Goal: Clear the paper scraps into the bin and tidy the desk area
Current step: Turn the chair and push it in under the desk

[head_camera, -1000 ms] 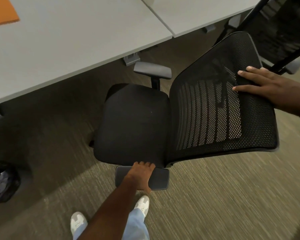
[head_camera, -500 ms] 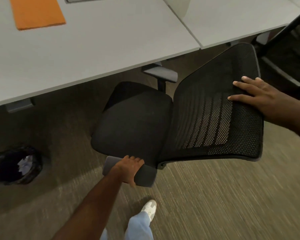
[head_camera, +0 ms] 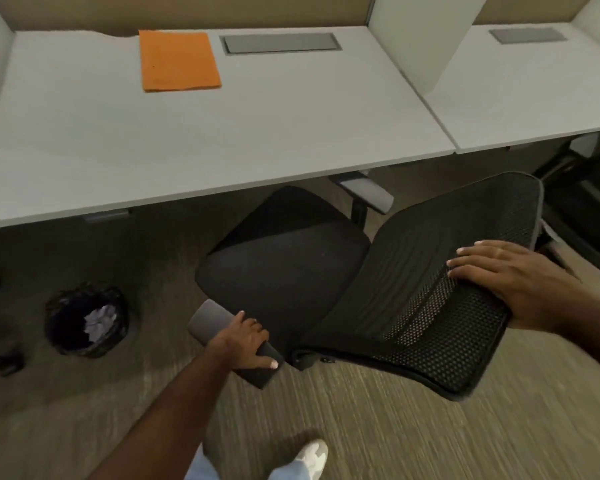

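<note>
Left hand wrapped round the armrest, right hand flat and open on the chair back. Scraps sit in the bin. Far armrest could clip the desk edge if I shove crooked.

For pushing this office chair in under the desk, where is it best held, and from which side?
Judging from its pose, from behind, at two points: the near armrest, a flat pad the left hand wraps, and the top of the mesh backrest, where the right hand lies flat. The seat already points at the desk, so a two-point hold should steer it straight.
</note>
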### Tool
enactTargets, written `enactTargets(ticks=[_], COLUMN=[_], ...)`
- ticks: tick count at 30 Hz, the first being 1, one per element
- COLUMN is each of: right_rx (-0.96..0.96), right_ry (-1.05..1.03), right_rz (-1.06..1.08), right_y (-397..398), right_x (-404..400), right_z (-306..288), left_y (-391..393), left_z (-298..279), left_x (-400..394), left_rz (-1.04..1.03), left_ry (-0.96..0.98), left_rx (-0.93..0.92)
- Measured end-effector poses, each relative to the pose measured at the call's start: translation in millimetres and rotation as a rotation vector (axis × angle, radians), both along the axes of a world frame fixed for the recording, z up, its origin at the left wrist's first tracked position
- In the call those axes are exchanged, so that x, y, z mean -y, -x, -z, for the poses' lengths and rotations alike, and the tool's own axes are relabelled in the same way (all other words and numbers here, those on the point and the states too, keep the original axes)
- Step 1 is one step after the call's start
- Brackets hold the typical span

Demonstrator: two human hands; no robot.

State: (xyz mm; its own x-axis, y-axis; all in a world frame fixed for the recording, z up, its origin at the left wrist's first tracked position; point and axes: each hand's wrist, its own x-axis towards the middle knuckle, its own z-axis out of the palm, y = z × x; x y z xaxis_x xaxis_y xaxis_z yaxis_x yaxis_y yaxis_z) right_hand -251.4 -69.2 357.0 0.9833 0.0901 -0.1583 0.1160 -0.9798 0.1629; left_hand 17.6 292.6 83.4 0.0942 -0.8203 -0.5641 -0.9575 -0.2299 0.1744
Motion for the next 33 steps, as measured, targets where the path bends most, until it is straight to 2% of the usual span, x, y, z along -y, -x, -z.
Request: enactTargets(ticks=[5,9,12,17,20,23,25,27,29,31,33], right_rx=[0.013,0.036,0.091,0.156,0.173,0.171,0.157,0.158,0.174,0.175,0.15], right_ry=[-0.06,-0.097,-0.133,-0.147,-0.167,-0.179,-0.17,-0.179,-0.197,-0.217,-0.244], right_rz=[0.041,0.079,0.105,0.195,0.236,0.258,0.284,0.307,0.296,0.234,0.131], right_y=[-18,-37,-55,-87,-105,-122,-133,-144,-154,-161,-162], right_x=[-48,-91,-122,-169,-192,-213,-225,-235,-242,-243,-237], right_z=[10,16,15,13,10,10,9,8,9,12,15], left_y=[-4,-13,-27,-55,-69,-71,-64,-49,-27,-3,14], left_z=[-25,-63,-91,-129,-160,-200,-231,-257,-273,-278,-274], left_x=[-4,5,-3,-31,-46,-61,-65,-60,-48,-31,-18], left_rz=[-0.253,-0.337,-0.331,-0.503,-0.62,-0.747,-0.783,-0.768,-0.73,-0.714,-0.73], left_ry=[0.068,0.134,0.108,0.089,0.189,0.295,0.386,0.407,0.391,0.458,0.539], left_rx=[-0.092,-0.191,-0.231,-0.301,-0.372,-0.555,-0.607,-0.53,-0.309,-0.067,0.088])
